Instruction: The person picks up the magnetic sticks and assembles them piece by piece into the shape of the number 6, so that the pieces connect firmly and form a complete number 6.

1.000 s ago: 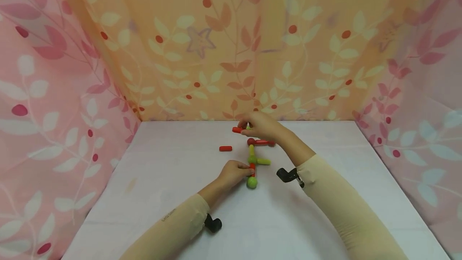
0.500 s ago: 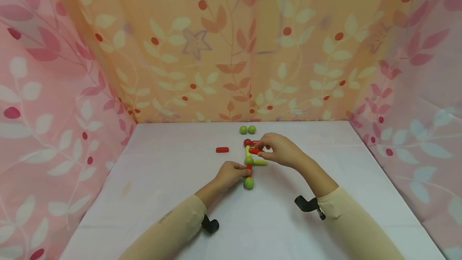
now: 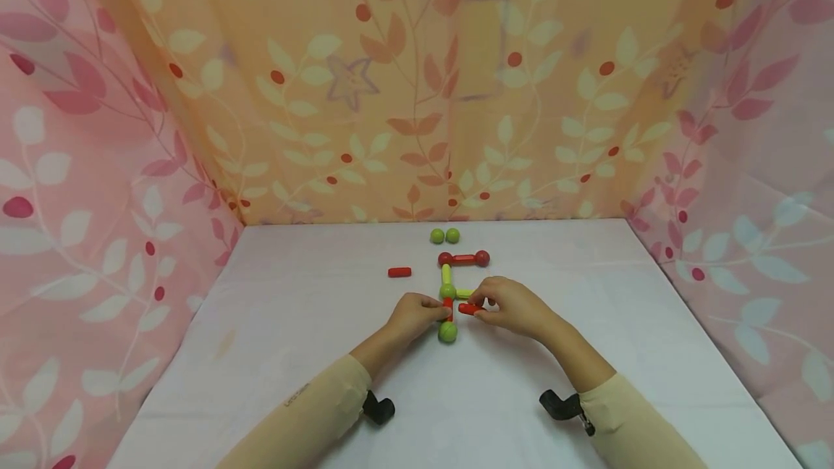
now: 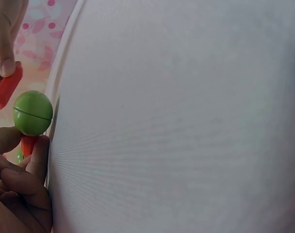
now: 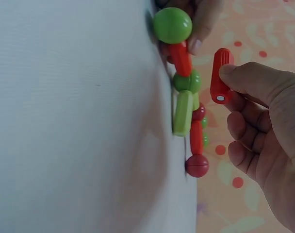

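Observation:
On the white table lies a figure of balls and rods. Its near green ball [image 3: 447, 331] joins a red rod [image 5: 180, 59], which my left hand [image 3: 415, 312] pinches between thumb and finger. Beyond it come a middle green ball [image 3: 447, 291], a yellow-green rod [image 3: 446, 274] and a red ball [image 3: 445, 258]. A second yellow-green rod [image 5: 183, 114] sticks out to the right from the middle ball. My right hand [image 3: 511, 307] pinches a separate red rod [image 5: 220, 73] with a pale round end, held just right of the figure and apart from it.
A loose red rod [image 3: 399, 272] lies to the left of the figure. Two green balls [image 3: 437, 236] sit side by side near the back edge. From the far red ball, a red rod [image 3: 463, 260] runs right to another red ball [image 3: 482, 258]. Patterned cloth [image 3: 313, 129] hangs behind the table.
My right hand has brought the red rod from near the two back green balls toward me, beside the figure's near part. My left hand keeps its pinch in the same place.

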`<act>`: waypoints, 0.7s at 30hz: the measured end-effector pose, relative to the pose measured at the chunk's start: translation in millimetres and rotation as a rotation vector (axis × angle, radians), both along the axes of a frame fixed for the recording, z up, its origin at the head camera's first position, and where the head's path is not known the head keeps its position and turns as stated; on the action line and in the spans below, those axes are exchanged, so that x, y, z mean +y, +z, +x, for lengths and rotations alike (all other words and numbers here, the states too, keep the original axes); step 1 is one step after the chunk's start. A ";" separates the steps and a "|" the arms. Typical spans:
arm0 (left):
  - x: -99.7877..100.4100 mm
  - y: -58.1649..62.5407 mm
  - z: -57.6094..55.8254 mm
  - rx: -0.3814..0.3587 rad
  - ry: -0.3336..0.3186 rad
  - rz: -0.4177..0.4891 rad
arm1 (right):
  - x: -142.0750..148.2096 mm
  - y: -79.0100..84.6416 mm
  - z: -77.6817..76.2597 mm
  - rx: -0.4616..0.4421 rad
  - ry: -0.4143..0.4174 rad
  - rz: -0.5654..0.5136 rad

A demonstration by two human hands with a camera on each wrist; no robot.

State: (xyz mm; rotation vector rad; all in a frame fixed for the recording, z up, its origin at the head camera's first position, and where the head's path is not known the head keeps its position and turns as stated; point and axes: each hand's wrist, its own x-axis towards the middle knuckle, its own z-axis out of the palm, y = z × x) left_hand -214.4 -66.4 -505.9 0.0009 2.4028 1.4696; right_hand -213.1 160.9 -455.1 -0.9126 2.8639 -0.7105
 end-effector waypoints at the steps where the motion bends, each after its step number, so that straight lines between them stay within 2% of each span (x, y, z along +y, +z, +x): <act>1: -0.1 -0.3 0.0 0.004 -0.002 0.001 | 0.3 -2.3 1.4 -0.003 -0.001 0.003; 11: -0.2 -1.4 -0.3 0.025 -0.008 -0.001 | 1.2 -26.0 9.4 -0.075 0.016 -0.012; 21: -0.4 -2.3 -0.7 0.034 -0.014 0.000 | -0.6 -36.7 10.0 -0.064 0.072 0.017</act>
